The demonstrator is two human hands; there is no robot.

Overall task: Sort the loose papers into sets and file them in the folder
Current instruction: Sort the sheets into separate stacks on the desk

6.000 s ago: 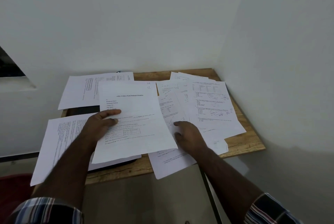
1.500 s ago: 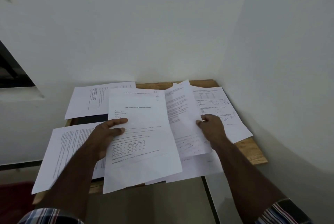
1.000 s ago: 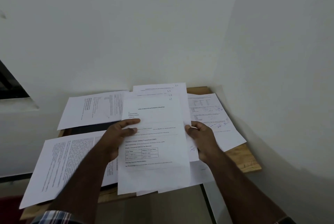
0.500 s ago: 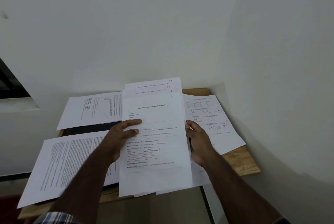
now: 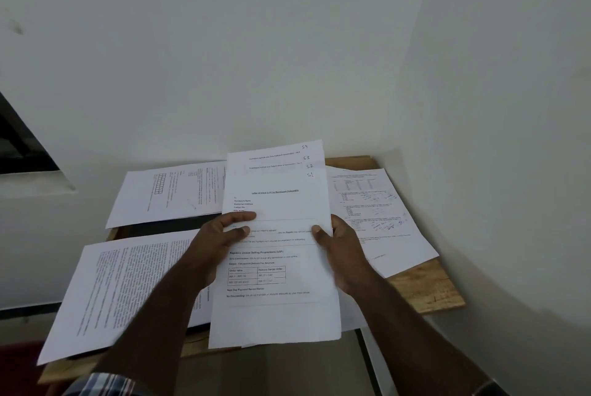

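Sorting stage, one set in hand. I hold a fanned set of sheets above the near edge of the wooden desk. My left hand closes on the set's left margin, thumb over the printed face and fingers out of sight behind; my right hand pinches its right margin in the same way. The top sheet is a typed letter with a small table; behind it, staggered upper edges carry handwritten marks S1 to S4.

Relative to the held set: a page of dense text lies to the left, overhanging the desk's near edge; a page with a small grid lies beyond it, toward the wall; an annotated question sheet lies to the right. A dark flat object, possibly the folder, shows between the two left-hand pages; I cannot confirm it.

Risks, as I judge them: the staggered sheets may slip apart if either pinch loosens while I square them, and a passing forearm could sweep the overhanging page off the desk.
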